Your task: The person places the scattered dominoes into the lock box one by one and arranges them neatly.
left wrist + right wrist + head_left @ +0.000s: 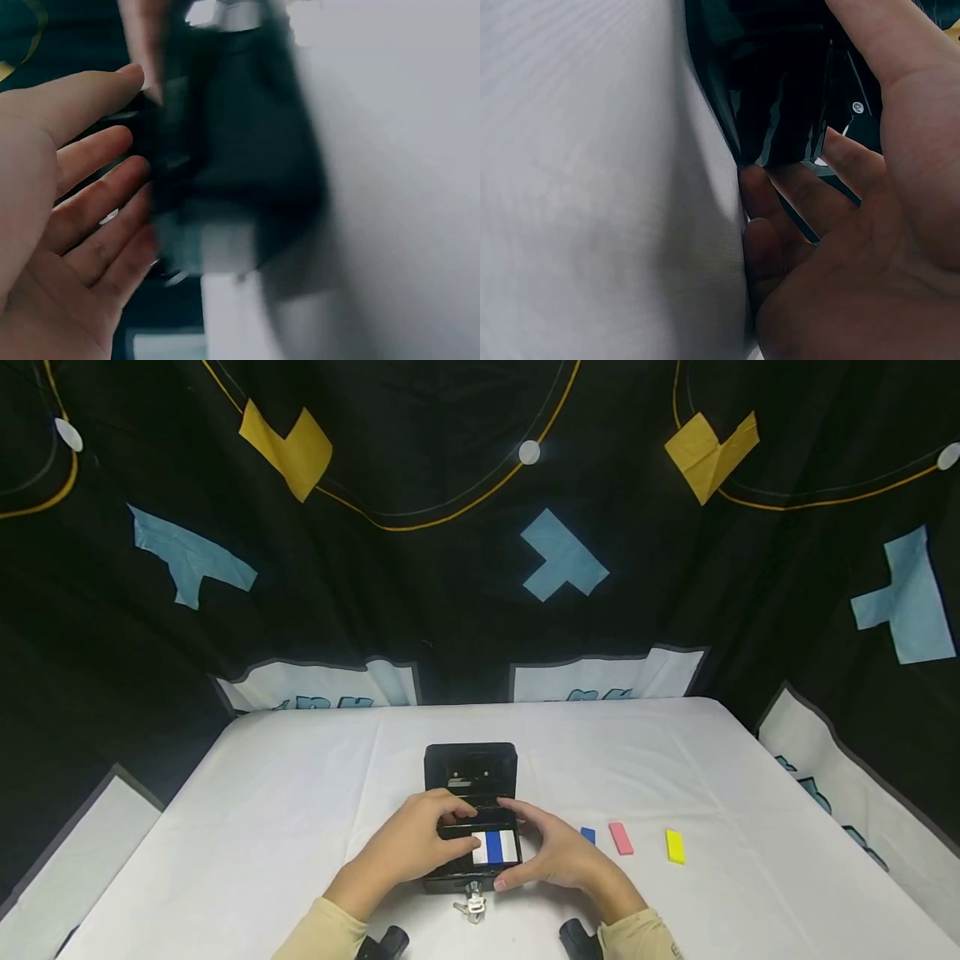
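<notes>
A black cash box [450,885] stands on the white table with its lid [470,762] raised. Inside, toward the front right, lies a flat white piece with a blue band [495,847]. My left hand [412,839] reaches over the box from the left, fingers loosely bent, thumb tip right at the white piece's left end. Around the right side of the box is my right hand [558,856], its thumb at the front corner and fingers toward the back; in the right wrist view its fingertips [756,180] meet the box's side [780,112]. Keys [472,906] hang from the front lock.
Right of the box lie a blue piece [588,835], partly behind my right hand, a pink block [621,838] and a yellow block [675,847]. The white tablecloth [300,793] reaches back to a dark curtain [435,610]. The left wrist view is blurred.
</notes>
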Demonstrator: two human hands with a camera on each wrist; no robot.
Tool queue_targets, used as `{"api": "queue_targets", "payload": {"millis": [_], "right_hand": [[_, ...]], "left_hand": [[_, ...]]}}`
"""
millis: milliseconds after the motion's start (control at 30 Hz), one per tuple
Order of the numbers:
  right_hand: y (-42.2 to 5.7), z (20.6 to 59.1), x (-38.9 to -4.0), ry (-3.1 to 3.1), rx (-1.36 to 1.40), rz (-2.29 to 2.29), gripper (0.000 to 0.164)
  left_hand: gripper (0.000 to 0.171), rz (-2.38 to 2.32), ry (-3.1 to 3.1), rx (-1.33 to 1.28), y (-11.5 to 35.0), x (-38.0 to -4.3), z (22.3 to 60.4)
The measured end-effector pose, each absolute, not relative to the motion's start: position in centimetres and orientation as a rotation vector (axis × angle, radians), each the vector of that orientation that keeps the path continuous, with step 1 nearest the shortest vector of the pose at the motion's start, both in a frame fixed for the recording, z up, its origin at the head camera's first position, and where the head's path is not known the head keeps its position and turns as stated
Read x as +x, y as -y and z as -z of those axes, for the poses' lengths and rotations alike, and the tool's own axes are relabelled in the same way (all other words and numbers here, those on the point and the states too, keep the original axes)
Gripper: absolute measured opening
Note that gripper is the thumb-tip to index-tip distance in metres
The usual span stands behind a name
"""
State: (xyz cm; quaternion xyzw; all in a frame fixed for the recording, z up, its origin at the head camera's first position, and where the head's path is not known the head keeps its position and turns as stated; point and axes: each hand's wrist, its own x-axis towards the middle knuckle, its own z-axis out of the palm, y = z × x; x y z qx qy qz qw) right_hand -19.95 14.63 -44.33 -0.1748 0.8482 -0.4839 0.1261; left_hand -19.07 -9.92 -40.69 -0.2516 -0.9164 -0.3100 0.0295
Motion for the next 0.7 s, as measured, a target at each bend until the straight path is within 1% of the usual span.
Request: {"api": "queue_targets", "payload": {"millis": [100, 200, 300, 400, 533, 700], "right_hand": [[-14.6, 44.3, -20.0, -2.464, -0.510, 1.423, 0.107], [-14.6, 44.3, -20.0, -2.463, -0.510, 1.436, 0.107], [-14.6, 44.3, -19.9, -2.474, -0.502, 1.434, 0.107], [-14.6, 44.3, -19.8, -2.477, -0.484, 1.430, 0.107], [-14.6, 44.2, -19.6, -2.472, -0.470, 1.424, 0.107], [-14.4, 44.1, -19.7, -2.483, -0.484, 1.410, 0.106]], "left_hand": [[0.042, 1.076, 2.823, -0.674, 11.2, -18.8, 39.5], [0.055, 1.169, 2.875, -0.573, 12.5, -18.4, 38.5], [0.067, 1.261, 2.944, -0.486, 13.5, -18.2, 38.3], [0.080, 1.382, 2.983, -0.438, 13.9, -18.1, 39.0], [0.092, 1.659, 2.926, -0.472, 14.2, -18.3, 40.7], [0.094, 1.866, 2.791, -0.422, 13.8, -19.0, 42.9]]}}
